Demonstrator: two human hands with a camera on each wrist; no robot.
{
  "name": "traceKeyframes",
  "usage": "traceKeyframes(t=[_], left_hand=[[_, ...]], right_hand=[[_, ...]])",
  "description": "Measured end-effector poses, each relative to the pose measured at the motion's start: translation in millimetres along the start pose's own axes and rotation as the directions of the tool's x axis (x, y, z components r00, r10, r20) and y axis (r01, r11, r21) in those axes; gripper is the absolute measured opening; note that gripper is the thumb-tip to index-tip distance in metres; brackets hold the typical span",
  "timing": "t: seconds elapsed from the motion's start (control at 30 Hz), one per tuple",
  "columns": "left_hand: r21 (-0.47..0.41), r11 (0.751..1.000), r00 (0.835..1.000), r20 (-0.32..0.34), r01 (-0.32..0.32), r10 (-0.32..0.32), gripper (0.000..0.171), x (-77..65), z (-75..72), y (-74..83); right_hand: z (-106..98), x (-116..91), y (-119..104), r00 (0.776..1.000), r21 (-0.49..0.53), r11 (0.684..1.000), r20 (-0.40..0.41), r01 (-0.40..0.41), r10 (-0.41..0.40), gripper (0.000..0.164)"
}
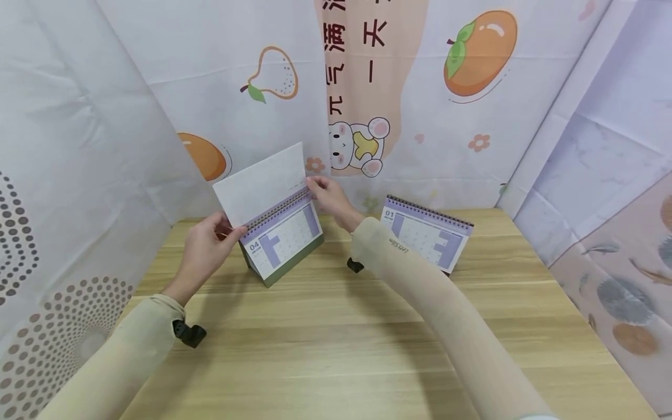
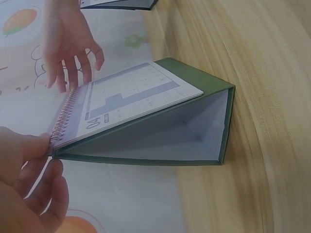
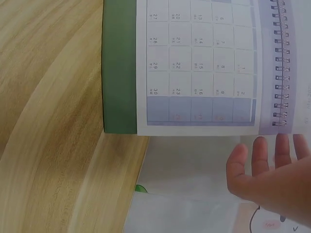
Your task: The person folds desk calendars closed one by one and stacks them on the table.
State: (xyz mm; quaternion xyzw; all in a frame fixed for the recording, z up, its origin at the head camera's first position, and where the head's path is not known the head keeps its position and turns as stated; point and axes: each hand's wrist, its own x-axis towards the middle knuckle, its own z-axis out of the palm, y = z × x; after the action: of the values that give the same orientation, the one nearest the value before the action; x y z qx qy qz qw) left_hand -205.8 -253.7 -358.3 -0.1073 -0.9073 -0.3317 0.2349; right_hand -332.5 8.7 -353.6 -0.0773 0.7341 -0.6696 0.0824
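Observation:
A desk calendar (image 1: pixel 286 242) with a green base stands at the left of the table, its purple-and-white page marked 04. Above the spiral binding (image 1: pixel 278 211) a white page (image 1: pixel 262 184) is raised, tilting up and back. My left hand (image 1: pixel 207 248) pinches the calendar's upper left corner, thumb at the end of the spiral and fingers behind. At the opposite end, my right hand (image 1: pixel 333 201) holds the raised page's edge close to the binding. In the right wrist view, several fingers (image 3: pixel 261 155) hang bent at the calendar's side; the thumb is hidden there.
A second desk calendar (image 1: pixel 425 233), marked 01, stands to the right, partly behind the right sleeve (image 1: pixel 420 280). The wood-grain table (image 1: pixel 325 338) meets a printed cloth (image 1: pixel 210 64) at the back and sides. Black wrist devices (image 1: pixel 189 333) sit under both wrists.

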Motion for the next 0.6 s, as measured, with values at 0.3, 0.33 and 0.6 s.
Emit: traceKeyframes(t=[0.3, 0.33, 0.6], left_hand=[[-0.053, 0.998, 0.999, -0.013, -0.036, 0.035, 0.018, -2.6, -1.4, -0.5], [-0.061, 0.997, 0.999, -0.020, -0.043, 0.042, 0.018, -2.6, -1.9, 0.1], [-0.065, 0.997, 0.998, -0.036, -0.051, 0.049, 0.018, -2.4, -6.4, 2.6]], right_hand=[[-9, 0, 0, 0.995, 0.046, 0.997, 0.075, -0.064, 0.061, 0.057], [-10, -1, -2, 0.995, 0.044, 0.997, 0.081, -0.065, 0.061, 0.058], [-16, -1, -7, 0.990, 0.012, 0.999, 0.131, -0.053, 0.051, 0.062]])
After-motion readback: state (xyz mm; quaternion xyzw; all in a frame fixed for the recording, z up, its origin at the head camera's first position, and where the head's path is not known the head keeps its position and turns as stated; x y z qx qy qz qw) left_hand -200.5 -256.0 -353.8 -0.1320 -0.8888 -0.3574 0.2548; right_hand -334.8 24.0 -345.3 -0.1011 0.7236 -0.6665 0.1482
